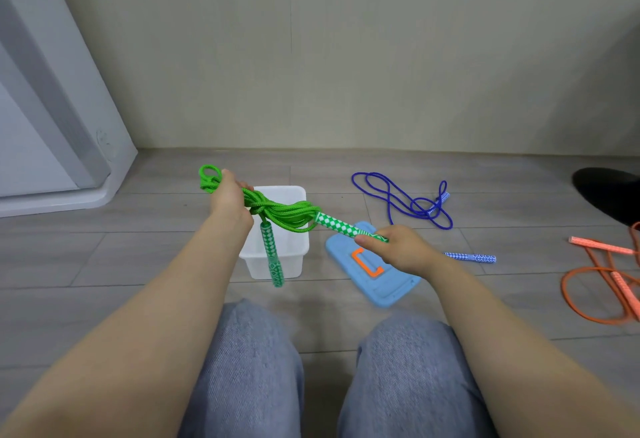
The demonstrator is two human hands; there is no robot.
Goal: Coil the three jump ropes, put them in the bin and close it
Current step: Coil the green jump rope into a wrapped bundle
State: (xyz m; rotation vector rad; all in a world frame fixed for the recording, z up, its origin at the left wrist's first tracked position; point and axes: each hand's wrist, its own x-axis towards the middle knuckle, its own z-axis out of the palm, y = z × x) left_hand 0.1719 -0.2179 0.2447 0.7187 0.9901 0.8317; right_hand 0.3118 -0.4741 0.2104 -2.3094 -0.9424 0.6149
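Item 1, left hand (pixel 228 196): fingers curled round the gathered loops of the green jump rope (pixel 277 210), gripping the bundle near its far end; a short bight of loops sticks out past the fist toward 10 o'clock

Item 2, right hand (pixel 398 250): thumb and fingers pinch the tail end of 1 green-and-white checked handle (pixel 341 226), which points toward 10 o'clock into the bundle

Item 3, second green handle (pixel 273 257): hangs free below the left hand, dangling in front of the bin's near wall

Item 4, white bin (pixel 294 264): open, on the floor directly beneath the held bundle; nothing can be seen inside it

Item 5, blue lid (pixel 388 292): lies flat on the floor just beside the bin at 3 o'clock, orange latch (pixel 367 262) facing up, partly under the right hand

Item 6, blue jump rope (pixel 398 200): uncoiled on the floor at 1 o'clock from the bin, 1 handle lying apart near the right wrist

Item 7, orange jump rope (pixel 602 285): uncoiled at 3 o'clock, near the frame edge

Handling note: the braided cord looks soft, light and limp, so the loops would likely spring loose if the left grip slackened. Best hold, as judged: keep the fist round the bundle's middle and use the stiff handles, which offer firm purchase, to tuck or wrap the end. Stage judged: rope 1 of 3 nearly coiled, 2 not yet begun, lid off
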